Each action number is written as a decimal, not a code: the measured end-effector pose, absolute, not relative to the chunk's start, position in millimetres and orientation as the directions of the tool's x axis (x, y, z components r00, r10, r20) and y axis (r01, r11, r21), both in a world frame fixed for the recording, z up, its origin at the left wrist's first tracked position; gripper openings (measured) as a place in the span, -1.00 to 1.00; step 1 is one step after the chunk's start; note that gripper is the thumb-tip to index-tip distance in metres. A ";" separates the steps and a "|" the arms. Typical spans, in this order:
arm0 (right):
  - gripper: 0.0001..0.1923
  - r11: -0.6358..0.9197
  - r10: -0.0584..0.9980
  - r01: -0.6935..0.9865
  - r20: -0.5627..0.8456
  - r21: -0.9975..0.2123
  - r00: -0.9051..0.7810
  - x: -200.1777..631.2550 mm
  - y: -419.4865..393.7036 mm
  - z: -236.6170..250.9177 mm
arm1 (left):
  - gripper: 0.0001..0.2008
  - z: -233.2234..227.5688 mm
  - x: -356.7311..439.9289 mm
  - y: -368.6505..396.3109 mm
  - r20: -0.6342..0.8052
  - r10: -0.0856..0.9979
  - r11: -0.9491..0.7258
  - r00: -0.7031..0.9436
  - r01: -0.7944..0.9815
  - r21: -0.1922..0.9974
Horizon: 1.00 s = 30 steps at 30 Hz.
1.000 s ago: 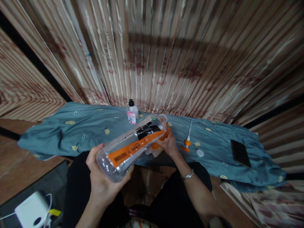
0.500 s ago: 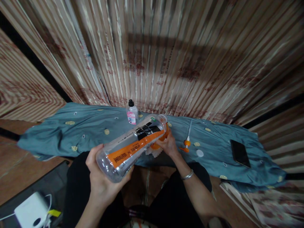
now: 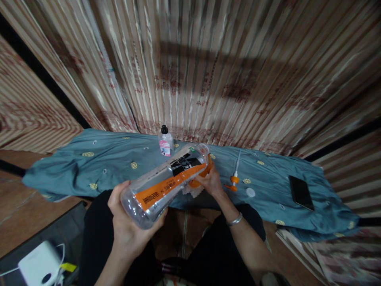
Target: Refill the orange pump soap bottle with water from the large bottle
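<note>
Head view. Bottle (image 3: pixel 166 180), clear plastic w/ orange-black label, lies tilted across the frame, base near the person, mouth end pointing away. Left hand (image 3: pixel 127 222) wraps the base end from below, fingers curled and pressed on the wall: firm hold. Right hand (image 3: pixel 212 180) sits at the mouth end, fingers closed on an orange lid (image 3: pixel 202 174); exact contact partly hidden by the bottle. White cloth (image 3: pixel 190 190) shows just under the right hand. Metal bangle (image 3: pixel 235 219) on the right wrist.

Beyond the grip: small bottle (image 3: pixel 166 142) w/ black cap, upright on the blue cloth (image 3: pixel 89 167). Right of the right hand, near: orange-white straw part (image 3: pixel 235 178) and white disc (image 3: pixel 250 192). Well apart to the right: dark phone (image 3: pixel 301 192), flat. Below-left of the left hand: white box (image 3: pixel 38 264) w/ cable.
</note>
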State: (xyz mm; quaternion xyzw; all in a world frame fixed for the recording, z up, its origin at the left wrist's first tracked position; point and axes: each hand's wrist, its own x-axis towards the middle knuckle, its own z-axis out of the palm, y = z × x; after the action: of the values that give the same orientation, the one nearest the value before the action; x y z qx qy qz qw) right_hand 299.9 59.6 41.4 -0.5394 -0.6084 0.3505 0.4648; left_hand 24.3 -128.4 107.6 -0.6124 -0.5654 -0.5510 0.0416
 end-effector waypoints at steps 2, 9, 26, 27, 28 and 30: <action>0.03 0.178 0.980 0.336 0.196 -0.925 0.019 299.7 60.0 40.1 | 0.17 108.7 23.6 -128.3 0.722 0.650 -0.370 -0.236 0.732 0.572; 0.01 0.209 0.976 0.308 0.220 -0.928 -0.001 298.2 61.0 36.7 | 0.16 113.2 32.6 -122.9 0.780 0.566 -0.364 -0.266 0.769 0.526; -0.08 0.166 0.983 0.326 0.182 -0.931 0.019 296.9 57.1 45.2 | 0.22 104.4 20.3 -126.7 0.750 0.630 -0.384 -0.201 0.759 0.526; -0.09 0.162 0.984 0.328 0.177 -0.931 0.016 297.1 57.0 45.7 | 0.22 104.4 20.6 -127.1 0.743 0.636 -0.376 -0.210 0.756 0.536; -0.08 0.162 0.984 0.329 0.177 -0.930 0.015 297.4 57.0 46.3 | 0.21 104.2 20.9 -127.8 0.729 0.646 -0.363 -0.226 0.749 0.554; -0.04 0.169 0.982 0.326 0.185 -0.930 0.020 298.1 57.1 47.0 | 0.17 103.9 22.0 -129.5 0.688 0.673 -0.329 -0.271 0.724 0.606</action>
State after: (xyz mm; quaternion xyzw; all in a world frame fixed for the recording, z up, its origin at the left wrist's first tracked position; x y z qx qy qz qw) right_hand 298.1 57.1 47.0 -0.5404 -0.6052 0.3515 0.4670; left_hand 22.0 -129.5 103.9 -0.6034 -0.5788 -0.5480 0.0233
